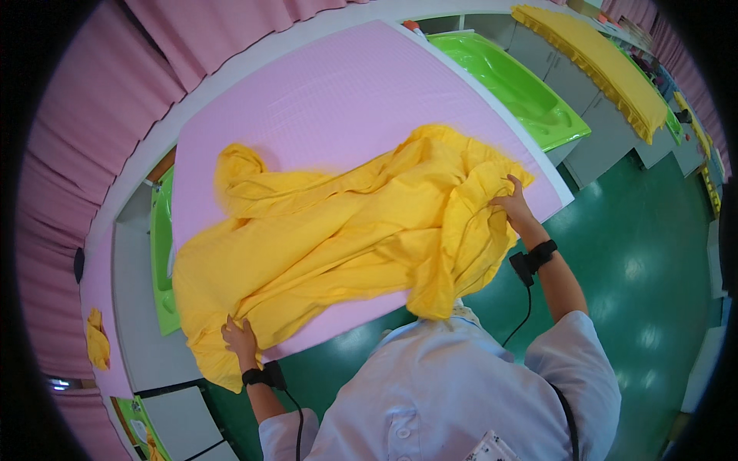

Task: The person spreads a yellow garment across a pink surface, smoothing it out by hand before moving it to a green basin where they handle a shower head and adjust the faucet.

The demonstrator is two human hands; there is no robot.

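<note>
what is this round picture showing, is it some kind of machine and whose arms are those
There's no machine: these are a person's own bare hands. The single picture comes from a wide fisheye camera on their head, looking down, so edges bend and corners go black. Their shirt fills the bottom, and each wrist wears a black band with a cable.

A large, rumpled yellow cloth lies on a pink surface. The left hand is at its near left part, the right hand at its right edge. Both touch it; how firmly they grip isn't clear.
</note>
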